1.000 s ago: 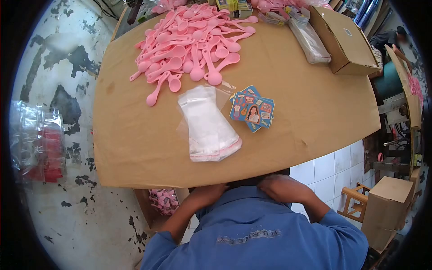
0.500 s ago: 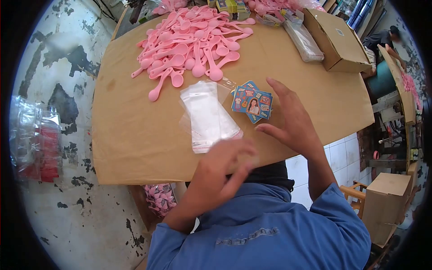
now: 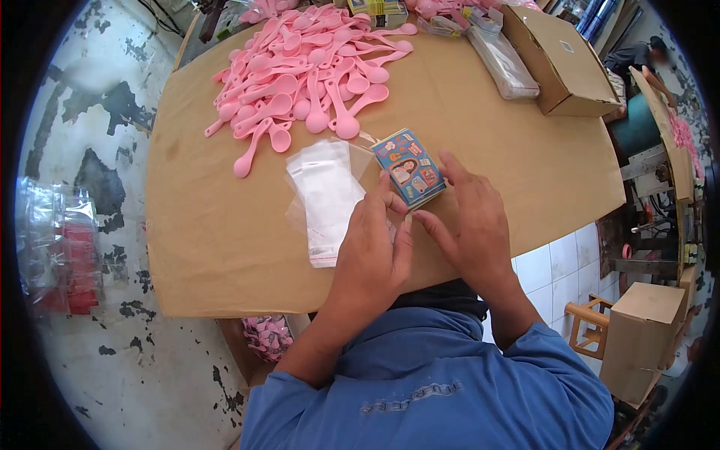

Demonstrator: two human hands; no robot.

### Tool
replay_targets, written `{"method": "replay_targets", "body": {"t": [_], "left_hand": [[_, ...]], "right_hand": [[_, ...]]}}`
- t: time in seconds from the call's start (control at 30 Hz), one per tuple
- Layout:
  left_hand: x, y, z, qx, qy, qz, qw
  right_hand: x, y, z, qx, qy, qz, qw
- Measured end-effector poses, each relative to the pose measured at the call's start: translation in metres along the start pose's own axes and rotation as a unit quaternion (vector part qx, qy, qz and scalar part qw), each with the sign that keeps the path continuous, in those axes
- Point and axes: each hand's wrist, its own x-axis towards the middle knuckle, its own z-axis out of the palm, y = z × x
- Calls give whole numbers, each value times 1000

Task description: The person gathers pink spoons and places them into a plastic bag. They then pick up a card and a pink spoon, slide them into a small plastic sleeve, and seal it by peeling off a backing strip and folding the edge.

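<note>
I see a small blue stack of printed paper cards (image 3: 409,166) near the middle of the frame. I think it's light, stiff and slidy, best held by its edges. My left hand (image 3: 375,238) and right hand (image 3: 478,219) have parted fingers beside it. The brown tabletop (image 3: 547,180) is wide; a patchy pale wall (image 3: 124,375) stands left.

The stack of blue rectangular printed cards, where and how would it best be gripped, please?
The stack of blue rectangular printed cards is probably best gripped along its two long edges, left hand from the left, right hand from the right: its printed side faces up, leaving those edges toward the hands.
</note>
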Motion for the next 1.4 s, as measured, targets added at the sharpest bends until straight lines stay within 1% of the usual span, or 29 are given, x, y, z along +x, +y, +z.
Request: {"method": "replay_targets", "body": {"t": [0.07, 0.23, 0.3, 0.4, 0.5, 0.6, 0.7, 0.8, 0.9, 0.93, 1.13, 1.23, 1.33, 1.4], "left_hand": [[2, -3, 3, 15, 8, 23, 1000], [-1, 6, 0, 7, 2, -20, 1000], [1, 8, 0, 27, 20, 1, 999], [7, 4, 4, 180, 48, 102, 977], [2, 1, 5, 257, 10, 80, 963], [2, 9, 5, 286, 11, 61, 956], [3, 6, 7, 285, 15, 72, 956], [5, 6, 7, 273, 16, 79, 959], [6, 4, 7, 276, 14, 86, 957], [6, 4, 7, 279, 14, 88, 956], [6, 4, 7, 286, 15, 94, 953], [6, 5, 7, 285, 15, 94, 954], [10, 3, 9, 266, 15, 103, 958], [10, 4, 8, 249, 14, 105, 963]], "right_hand": [[-2, -3, -4, -6, -9, -5, 1000], [5, 6, -12, 33, -2, 18, 999], [15, 13, -9, 62, 8, 37, 997], [23, 22, -1, 85, -13, 37, 996], [22, 21, 3, 58, -11, 7, 998], [23, 38, -2, -22, -22, -52, 998], [23, 55, -18, -161, 57, 64, 983], [29, 46, -28, -54, 80, 65, 993], [27, 26, -17, 92, 14, 11, 996], [29, 26, -10, 96, 0, -11, 995], [42, 20, 0, 128, 22, -32, 991], [43, 21, -3, 127, -17, -67, 989], [39, 22, -4, 109, 8, -49, 993], [37, 20, -7, 135, 41, -24, 990]]}}
